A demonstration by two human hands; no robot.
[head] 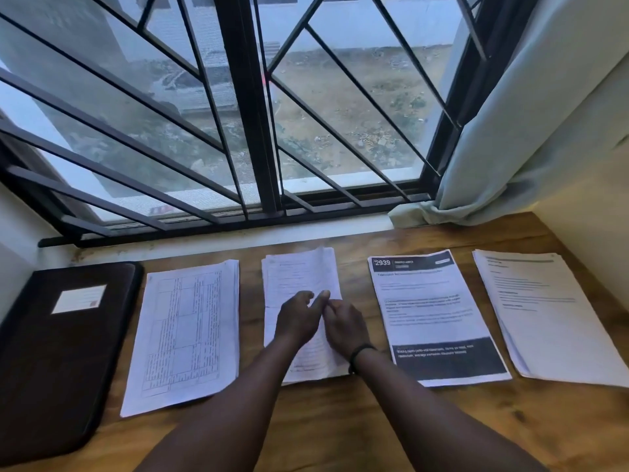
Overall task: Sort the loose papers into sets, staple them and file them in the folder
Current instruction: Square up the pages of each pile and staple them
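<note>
Several sets of white papers lie in a row on the wooden table (340, 420). A set with a printed table (185, 332) is at the left. The middle set (299, 277) has its top sheets lifted and curled. A set with a black header reading 2939 (432, 308) and a plain text set (544, 311) lie to the right. A closed dark folder (58, 349) with a white label sits at the far left. My left hand (296, 321) and my right hand (343, 327) meet over the middle set, fingers bent, fingertips close together. Whether they pinch a sheet is unclear.
A barred window with a white sill (238, 233) runs along the back of the table. A pale curtain (510, 131) hangs at the back right, its hem resting on the sill. A wall (595, 199) borders the table on the right.
</note>
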